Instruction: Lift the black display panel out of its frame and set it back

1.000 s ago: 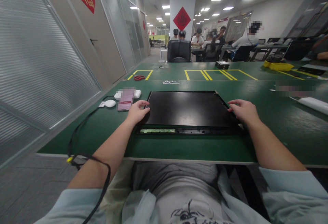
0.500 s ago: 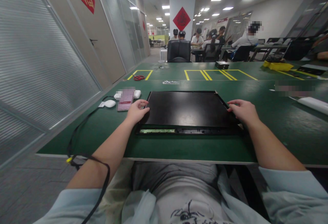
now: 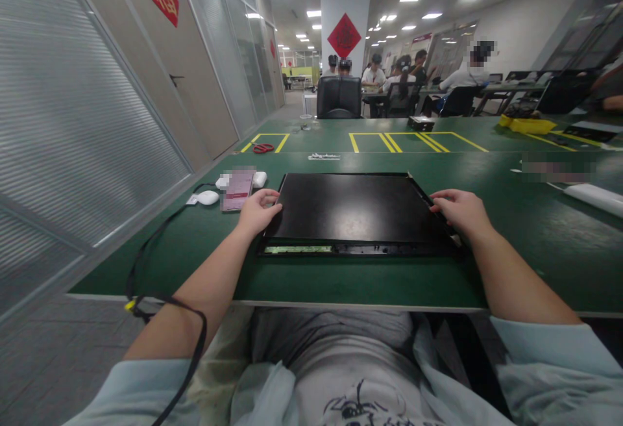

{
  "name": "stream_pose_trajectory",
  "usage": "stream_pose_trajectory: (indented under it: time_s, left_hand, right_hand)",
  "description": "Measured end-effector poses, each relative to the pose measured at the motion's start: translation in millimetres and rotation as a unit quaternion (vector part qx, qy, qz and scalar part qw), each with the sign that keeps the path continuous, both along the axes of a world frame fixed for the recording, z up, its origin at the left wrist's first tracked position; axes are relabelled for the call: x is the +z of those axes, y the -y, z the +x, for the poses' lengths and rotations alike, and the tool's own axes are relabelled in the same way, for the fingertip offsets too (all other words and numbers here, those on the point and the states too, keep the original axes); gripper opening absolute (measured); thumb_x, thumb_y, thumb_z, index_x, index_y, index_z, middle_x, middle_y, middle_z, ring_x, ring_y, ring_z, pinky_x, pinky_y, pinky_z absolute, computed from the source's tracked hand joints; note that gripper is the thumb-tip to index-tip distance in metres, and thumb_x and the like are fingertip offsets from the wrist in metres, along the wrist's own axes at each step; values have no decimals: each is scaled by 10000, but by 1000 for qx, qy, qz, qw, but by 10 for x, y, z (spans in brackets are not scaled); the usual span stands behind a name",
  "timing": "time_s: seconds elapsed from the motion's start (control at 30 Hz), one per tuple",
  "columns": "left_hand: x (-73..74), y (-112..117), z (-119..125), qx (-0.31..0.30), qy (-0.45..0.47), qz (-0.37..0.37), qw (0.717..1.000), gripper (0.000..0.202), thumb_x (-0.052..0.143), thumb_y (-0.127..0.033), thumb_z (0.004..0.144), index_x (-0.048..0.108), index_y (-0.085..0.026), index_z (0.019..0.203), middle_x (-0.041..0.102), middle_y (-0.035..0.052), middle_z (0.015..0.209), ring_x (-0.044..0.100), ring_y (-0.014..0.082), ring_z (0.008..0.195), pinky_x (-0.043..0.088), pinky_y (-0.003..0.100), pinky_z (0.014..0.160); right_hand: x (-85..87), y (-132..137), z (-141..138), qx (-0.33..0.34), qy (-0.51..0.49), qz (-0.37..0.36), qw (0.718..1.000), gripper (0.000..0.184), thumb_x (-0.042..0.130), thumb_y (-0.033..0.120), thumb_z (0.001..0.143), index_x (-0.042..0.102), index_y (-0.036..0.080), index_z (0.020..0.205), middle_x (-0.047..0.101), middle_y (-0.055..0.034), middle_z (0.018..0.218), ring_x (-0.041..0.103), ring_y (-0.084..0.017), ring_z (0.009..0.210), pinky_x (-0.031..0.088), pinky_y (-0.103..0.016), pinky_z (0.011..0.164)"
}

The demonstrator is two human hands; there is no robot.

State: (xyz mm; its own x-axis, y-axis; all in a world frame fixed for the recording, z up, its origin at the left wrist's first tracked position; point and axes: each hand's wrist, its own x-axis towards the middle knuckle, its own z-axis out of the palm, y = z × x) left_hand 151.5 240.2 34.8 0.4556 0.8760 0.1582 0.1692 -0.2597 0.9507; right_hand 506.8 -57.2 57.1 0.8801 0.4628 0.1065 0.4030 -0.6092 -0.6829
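A flat black display panel (image 3: 348, 208) lies in front of me over a thin black frame (image 3: 389, 250). Along the near side the frame shows past the panel, with a green circuit strip (image 3: 298, 249) at its left part. My left hand (image 3: 259, 210) pinches the panel's left edge between thumb and fingers. At the opposite edge, my right hand (image 3: 460, 210) has its thumb and fingers closed on the panel's side, where the frame's rim also shows. Whether the panel touches the frame all round is hard to see.
Left of the panel are a phone (image 3: 238, 191), a white mouse-like object (image 3: 208, 198) and a black strap (image 3: 146, 250). Farther back lie red-handled scissors (image 3: 263, 148), small white pieces (image 3: 324, 156), a black box (image 3: 421, 123) and a yellow bag (image 3: 525, 125). A white roll (image 3: 596, 199) lies right.
Both hands and the panel hold nearly the same place. The light reflection on the panel's surface looks brighter and larger now.
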Motion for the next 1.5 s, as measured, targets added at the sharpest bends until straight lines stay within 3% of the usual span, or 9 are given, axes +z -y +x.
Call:
stream_pose_trajectory:
  time_s: [0.23, 0.43, 0.93, 1.23, 1.5]
  left_hand:
    - [-16, -21, 4, 5, 4, 9, 1000, 355, 784, -269, 553, 645, -197, 873, 737, 45, 838, 695, 208, 770, 550, 342, 765]
    - [-7, -16, 10, 2, 6, -1, 1000, 311, 754, -302, 597, 636, -199, 865, 741, 44, 798, 692, 215, 728, 549, 343, 716]
    - [37, 14, -2, 10, 40, -15, 999, 350, 789, -353, 606, 665, -203, 897, 772, 70, 881, 726, 255, 861, 564, 367, 785]
    - [-42, -66, -30, -4, -7, 40, 999, 323, 695, -206, 636, 711, -196, 959, 782, 67, 875, 738, 262, 919, 556, 406, 907]
    - [-51, -86, -41, -11, -69, 88, 994, 381, 620, -117, 653, 711, -194, 1014, 790, 54, 910, 742, 240, 973, 556, 359, 928]
  right_hand:
    - [-16, -2, 20, -2, -5, 14, 1000, 353, 613, 255, 699, 779, 187, 1003, 771, -77, 808, 612, -167, 539, 479, -250, 425]
    - [-13, 3, 35, -3, -3, 0, 1000, 349, 607, 255, 715, 773, 179, 1013, 774, -73, 826, 581, -146, 492, 475, -250, 426]
    - [-32, 6, 57, -8, -5, -4, 1000, 349, 615, 239, 714, 781, 196, 1019, 772, -72, 833, 636, -175, 561, 504, -273, 475]
    - [8, 5, 7, -8, -22, -10, 1000, 342, 611, 248, 742, 772, 197, 1038, 769, -63, 858, 635, -174, 595, 493, -263, 470]
    - [28, -4, -15, -10, -11, -15, 1000, 316, 605, 232, 769, 774, 177, 1029, 766, -68, 838, 611, -156, 549, 473, -250, 454]
